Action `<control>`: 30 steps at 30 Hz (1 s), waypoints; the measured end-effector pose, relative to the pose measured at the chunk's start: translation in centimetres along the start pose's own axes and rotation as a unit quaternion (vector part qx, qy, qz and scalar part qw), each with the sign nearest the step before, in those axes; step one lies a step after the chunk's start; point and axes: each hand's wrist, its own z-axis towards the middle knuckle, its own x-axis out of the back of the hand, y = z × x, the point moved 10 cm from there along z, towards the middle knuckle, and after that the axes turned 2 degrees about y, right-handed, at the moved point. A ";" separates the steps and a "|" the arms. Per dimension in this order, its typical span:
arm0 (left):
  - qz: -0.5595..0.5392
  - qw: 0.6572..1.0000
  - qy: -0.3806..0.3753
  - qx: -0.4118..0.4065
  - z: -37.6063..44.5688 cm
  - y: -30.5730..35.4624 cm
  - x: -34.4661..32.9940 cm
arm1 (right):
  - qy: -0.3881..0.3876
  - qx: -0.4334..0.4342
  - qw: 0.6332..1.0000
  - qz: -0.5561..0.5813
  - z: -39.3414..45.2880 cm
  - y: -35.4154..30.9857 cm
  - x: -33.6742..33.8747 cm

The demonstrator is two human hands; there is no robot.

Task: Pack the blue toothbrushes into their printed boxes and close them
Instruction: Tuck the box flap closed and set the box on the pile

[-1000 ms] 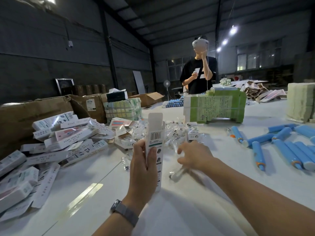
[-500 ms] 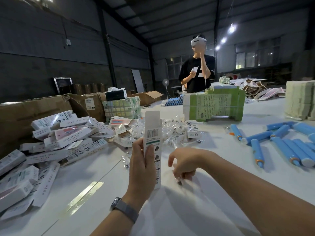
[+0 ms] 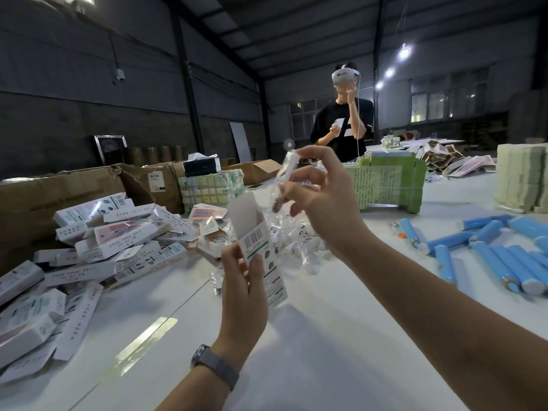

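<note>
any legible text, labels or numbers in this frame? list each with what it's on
None can be read as words.
White printed box with barcode held by the left hand: barcode and print too blurred.
Pile of white printed boxes: print too small.
Green paper-wrapped bundle: columns of characters, too small.
Brown cardboard carton's white label: blurred.
Right hand holds a clear plastic-wrapped brush head: no text visible.

The left hand (image 3: 243,295) grips an upright printed box (image 3: 261,250) with its top flap open, while the right hand (image 3: 323,203) pinches a small clear-wrapped brush head (image 3: 283,179) just above the opening. Blue toothbrushes (image 3: 492,256) lie loose on the white table (image 3: 326,351) to the right. A heap of boxes (image 3: 89,247) sits at the left, and a person in a black shirt (image 3: 344,123) stands across the table.
</note>
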 end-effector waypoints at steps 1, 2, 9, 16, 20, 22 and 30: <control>0.012 1.000 -0.004 -0.010 -0.1 0.2 -0.2 | -0.012 0.028 0.999 -0.012 -0.2 -0.9 -0.6; 0.023 1.000 -0.007 -0.014 -0.2 0.3 -0.2 | -0.021 0.056 0.998 -0.037 -0.4 -1.7 -1.2; 0.069 0.997 -0.019 -0.036 -0.4 0.7 -0.4 | -0.009 0.161 0.942 -0.295 -1.6 -2.3 -1.7; 0.091 0.994 -0.031 -0.045 -0.5 0.6 -0.8 | -0.012 0.188 0.923 -0.336 -2.0 -2.1 -1.7; 0.096 0.994 -0.018 -0.040 -0.4 0.6 -0.5 | -0.059 0.207 0.881 -0.421 -2.5 -1.0 -2.9; 0.094 0.995 -0.023 -0.040 -0.3 0.6 -0.6 | -0.087 0.191 0.869 -0.448 -2.5 0.1 -3.1; 0.066 0.997 -0.022 -0.024 -0.2 0.8 -0.5 | -0.149 0.098 0.895 -0.409 -2.7 2.7 -3.1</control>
